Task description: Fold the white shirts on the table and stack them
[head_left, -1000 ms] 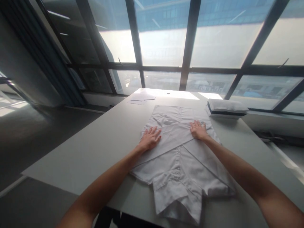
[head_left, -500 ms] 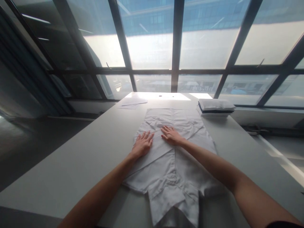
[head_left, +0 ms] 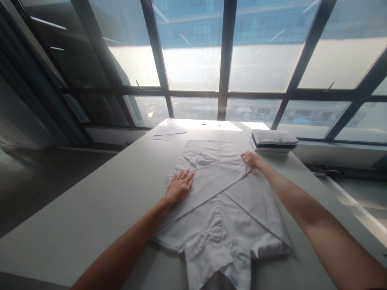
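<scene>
A white button-up shirt (head_left: 202, 225) lies on the table with its collar toward me and its sleeves folded across the body. My left hand (head_left: 180, 186) rests flat on the shirt's left side, fingers spread. Over on the right side, my right hand (head_left: 250, 160) pinches the end of the folded sleeve (head_left: 223, 173), which stretches diagonally across the front. Creases run over the fabric beyond the hands. The row of buttons shows down the middle, below the crossing sleeve.
The white table (head_left: 99, 209) reaches toward the windows. A stack of folded clothes (head_left: 273, 137), white and dark, sits at its far right edge. Thin white sheets (head_left: 169, 131) lie at the far left. A grey-blue curtain (head_left: 33, 72) hangs at left.
My right hand has moved right from the middle of the shirt and now grips the sleeve, drawing it across the front. My left hand has stayed nearly in place.
</scene>
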Tool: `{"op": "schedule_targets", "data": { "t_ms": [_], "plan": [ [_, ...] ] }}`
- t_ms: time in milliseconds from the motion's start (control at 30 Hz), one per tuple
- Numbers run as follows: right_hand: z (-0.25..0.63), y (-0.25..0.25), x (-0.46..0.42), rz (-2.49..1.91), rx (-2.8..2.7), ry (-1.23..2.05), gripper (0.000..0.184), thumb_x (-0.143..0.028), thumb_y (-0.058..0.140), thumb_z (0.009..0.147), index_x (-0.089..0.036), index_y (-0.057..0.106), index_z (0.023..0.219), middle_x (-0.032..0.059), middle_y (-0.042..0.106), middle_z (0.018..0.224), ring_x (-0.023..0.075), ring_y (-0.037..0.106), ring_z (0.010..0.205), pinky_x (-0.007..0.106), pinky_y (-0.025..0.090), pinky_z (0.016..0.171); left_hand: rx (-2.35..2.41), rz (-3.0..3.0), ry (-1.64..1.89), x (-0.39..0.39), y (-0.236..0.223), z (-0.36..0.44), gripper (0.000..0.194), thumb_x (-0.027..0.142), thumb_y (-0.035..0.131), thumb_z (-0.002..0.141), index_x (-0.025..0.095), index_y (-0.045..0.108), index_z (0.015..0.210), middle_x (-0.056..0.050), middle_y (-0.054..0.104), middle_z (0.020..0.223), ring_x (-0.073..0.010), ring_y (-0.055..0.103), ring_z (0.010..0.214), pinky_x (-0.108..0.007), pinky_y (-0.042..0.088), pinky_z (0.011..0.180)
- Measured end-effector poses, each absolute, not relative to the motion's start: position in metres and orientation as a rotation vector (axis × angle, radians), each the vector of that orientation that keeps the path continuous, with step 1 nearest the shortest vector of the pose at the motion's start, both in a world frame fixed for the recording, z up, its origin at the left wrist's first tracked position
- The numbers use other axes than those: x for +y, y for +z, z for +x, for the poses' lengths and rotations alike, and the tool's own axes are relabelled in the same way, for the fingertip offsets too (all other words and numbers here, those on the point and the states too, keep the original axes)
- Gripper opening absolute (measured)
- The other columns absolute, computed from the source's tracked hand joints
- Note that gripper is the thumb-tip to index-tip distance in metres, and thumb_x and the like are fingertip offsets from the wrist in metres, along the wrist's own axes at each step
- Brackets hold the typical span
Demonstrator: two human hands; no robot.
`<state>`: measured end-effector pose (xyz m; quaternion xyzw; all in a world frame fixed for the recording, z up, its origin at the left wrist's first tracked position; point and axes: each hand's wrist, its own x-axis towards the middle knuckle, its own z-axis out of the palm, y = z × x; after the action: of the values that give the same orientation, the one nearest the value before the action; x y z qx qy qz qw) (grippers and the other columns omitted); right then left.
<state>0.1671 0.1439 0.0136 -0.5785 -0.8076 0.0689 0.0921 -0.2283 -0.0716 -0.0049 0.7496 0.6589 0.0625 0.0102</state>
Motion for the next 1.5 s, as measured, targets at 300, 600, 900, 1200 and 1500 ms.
{"op": "schedule_targets", "data": {
  "t_ms": [300,600,900,1200,1500],
  "plan": [
    [0.163,0.028,0.165,-1.612,-2.325,0.232,0.029,-0.014,0.062,0.081,-0.013,0.072,0.109,0.0101,0.075,0.097,0.0198,0.066,0.085,0.024,0.048,0.076,2.052,2.339,0.22,-0.074,-0.004,-0.227,0.056,0.04,0.03,0.106,0.027,0.04,0.16,-0.006,0.031,0.168,-0.0311,0.024,0.156,-0.056,0.02,0.126],
    [0.151,0.046,0.161,-1.559,-2.238,0.081,0.028,-0.011,0.051,0.085,-0.014,0.069,0.106,0.014,0.067,0.106,0.0251,0.061,0.099,0.033,0.046,0.089,2.066,2.328,0.243,-0.076,0.0,-0.224,0.054,0.04,0.033,0.107,0.026,0.043,0.158,-0.007,0.032,0.168,-0.0319,0.027,0.155,-0.057,0.021,0.125],
    [0.052,0.015,0.077,-1.528,-2.337,0.09,0.046,-0.034,0.04,0.106,-0.013,0.052,0.145,0.0211,0.043,0.158,0.0302,0.035,0.146,0.052,0.026,0.118,2.075,2.345,0.252,-0.074,-0.003,-0.225,0.054,0.039,0.034,0.106,0.027,0.043,0.158,-0.006,0.034,0.167,-0.0318,0.028,0.155,-0.057,0.022,0.125],
    [0.027,-0.007,0.03,-1.201,-2.708,0.177,0.065,-0.052,0.027,0.109,-0.015,0.029,0.163,0.0129,0.02,0.171,0.0267,0.015,0.158,0.052,0.011,0.126,2.063,2.349,0.243,-0.072,-0.006,-0.228,0.055,0.041,0.032,0.107,0.027,0.041,0.159,-0.007,0.033,0.168,-0.0321,0.027,0.155,-0.057,0.021,0.125],
    [0.162,-0.005,0.1,-1.781,-2.515,0.169,0.066,-0.047,0.023,0.107,-0.014,0.024,0.165,0.0122,0.017,0.172,0.0239,0.016,0.158,0.05,0.017,0.126,2.06,2.318,0.184,-0.07,-0.003,-0.225,0.056,0.041,0.03,0.107,0.026,0.038,0.161,-0.007,0.028,0.169,-0.0337,0.023,0.156,-0.057,0.019,0.125]
  ]
}}
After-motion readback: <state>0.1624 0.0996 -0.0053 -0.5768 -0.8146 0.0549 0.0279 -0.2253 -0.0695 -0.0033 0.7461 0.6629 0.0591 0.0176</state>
